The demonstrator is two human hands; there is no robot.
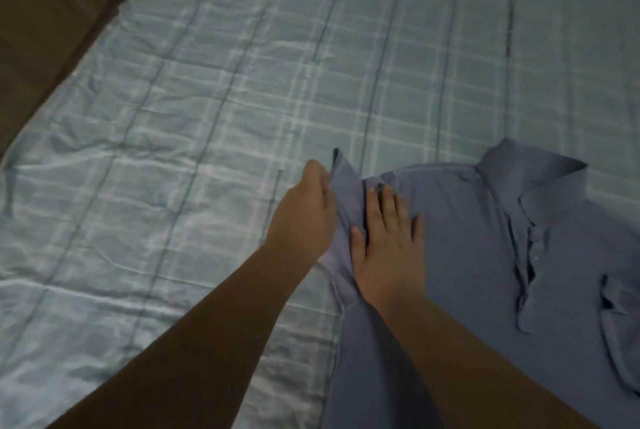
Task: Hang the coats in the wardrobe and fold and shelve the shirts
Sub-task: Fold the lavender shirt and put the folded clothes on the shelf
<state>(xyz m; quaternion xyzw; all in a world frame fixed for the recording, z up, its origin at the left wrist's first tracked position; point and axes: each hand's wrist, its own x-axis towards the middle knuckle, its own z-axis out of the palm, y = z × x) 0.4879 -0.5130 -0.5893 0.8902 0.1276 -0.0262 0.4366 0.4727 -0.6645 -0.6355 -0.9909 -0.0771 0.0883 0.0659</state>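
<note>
On a plaid bedsheet (207, 82), the left hand (304, 210) pinches the short sleeve (348, 186) of a blue button-up shirt (485, 255); the right hand (384, 241), fingers flat, pins the shoulder. Best fold the sleeve inward along that flat palm's edge.

A blue shirt (485, 255) lies flat on a bed with a light blue checked sheet (207, 117). The left hand (304, 210) pinches the shirt's short sleeve (346, 186) and lifts it. The right hand (384, 241) lies flat on the shirt, right beside the sleeve.
</note>
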